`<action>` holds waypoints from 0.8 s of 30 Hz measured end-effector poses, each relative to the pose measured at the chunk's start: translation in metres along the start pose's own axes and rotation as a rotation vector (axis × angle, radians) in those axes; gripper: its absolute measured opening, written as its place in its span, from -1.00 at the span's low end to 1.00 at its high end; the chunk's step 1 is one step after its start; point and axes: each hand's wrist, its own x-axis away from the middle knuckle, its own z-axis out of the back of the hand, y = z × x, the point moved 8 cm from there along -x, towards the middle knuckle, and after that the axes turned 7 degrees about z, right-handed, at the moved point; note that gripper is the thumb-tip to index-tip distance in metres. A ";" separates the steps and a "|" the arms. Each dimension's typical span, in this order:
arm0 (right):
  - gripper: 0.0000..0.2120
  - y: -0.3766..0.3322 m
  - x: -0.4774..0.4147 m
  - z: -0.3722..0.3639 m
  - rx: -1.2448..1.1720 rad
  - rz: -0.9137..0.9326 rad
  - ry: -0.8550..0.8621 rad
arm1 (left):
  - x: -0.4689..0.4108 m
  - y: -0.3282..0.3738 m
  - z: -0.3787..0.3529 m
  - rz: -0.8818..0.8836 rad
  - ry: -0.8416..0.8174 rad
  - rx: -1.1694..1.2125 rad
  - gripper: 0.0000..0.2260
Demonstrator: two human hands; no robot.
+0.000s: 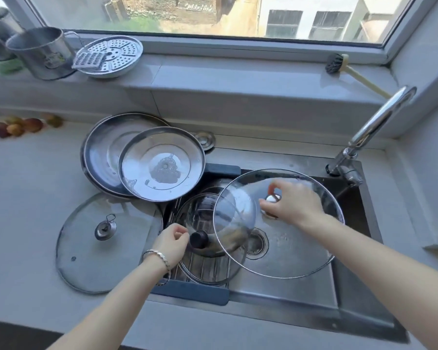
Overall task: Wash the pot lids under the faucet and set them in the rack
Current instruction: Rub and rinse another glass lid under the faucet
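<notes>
The left hand (172, 242), a bracelet on its wrist, is curled just beside the black knob (199, 239) of a small glass lid (200, 218). I cannot tell whether it grips the knob or only touches it. That lid lies tilted in the rack (190, 295), which spans the left part of the sink (288, 291).

The right hand (293, 203) grasps the metal knob of a big glass lid (288, 248) and holds it tilted above the basin, over the drain (256, 243). Its left rim overlaps the small lid.

Left of the rack, a third glass lid (86, 261) lies flat on the counter (23, 198), knob up. Behind it, 2 steel lids are stacked upside down: the upper one (162, 162) holds a little puddle and rests on the wider one (101, 152). A tiny steel lid (205, 140) peeks out behind them.

The faucet (379, 122) rises at the sink's far right corner, its spout curving out of view. I cannot tell whether water is running.

Some fruit (15, 126) sits at the counter's far left. On the sill stand a steel pot (43, 54), a steamer plate (116, 54) with a grater (89, 60) on it, and a brush (339, 66) to the right.
</notes>
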 end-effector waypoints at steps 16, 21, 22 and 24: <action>-0.72 -0.124 -0.078 -0.088 0.326 0.168 -0.183 | -0.072 -0.006 0.041 0.158 -0.054 0.532 -0.61; -0.76 -0.130 -0.080 -0.117 0.276 0.178 -0.186 | -0.075 -0.008 0.043 0.136 -0.053 0.533 -0.65; -0.77 -0.128 -0.080 -0.119 0.263 0.168 -0.183 | -0.075 -0.009 0.043 0.130 -0.050 0.532 -0.66; -0.75 -0.124 -0.080 -0.119 0.255 0.161 -0.158 | -0.077 -0.011 0.043 0.122 -0.046 0.526 -0.66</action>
